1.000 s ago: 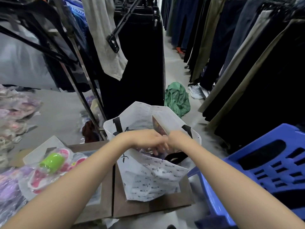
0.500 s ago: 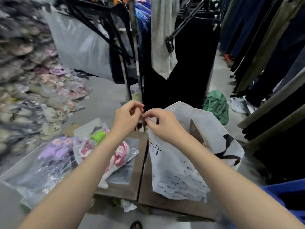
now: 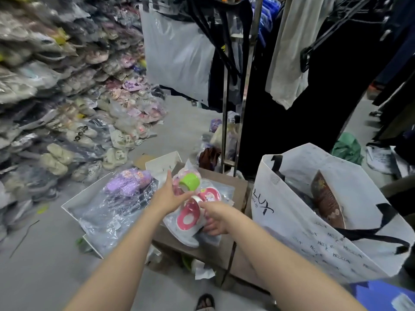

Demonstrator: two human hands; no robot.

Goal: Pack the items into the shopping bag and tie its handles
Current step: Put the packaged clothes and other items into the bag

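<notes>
Now over the cardboard box (image 3: pixel 238 189): left hand (image 3: pixel 167 196) spread flat, fingers (image 3: pixel 168 176) pointing away, resting against the near-left edge of the plastic-wrapped pink slippers (image 3: pixel 190 212). Right hand (image 3: pixel 215 217) just to the right, fingers curled onto the same packet's lower right edge, thumb on top; full grasp hard to tell. Green cup (image 3: pixel 189 181) atop the packet, just beyond the left fingertips. Purple slippers packet (image 3: pixel 128 182) further left. White shopping bag (image 3: pixel 292 212) to the right, well apart from both hands, mouth open, black handles (image 3: pixel 370 232) loose, untied.
</notes>
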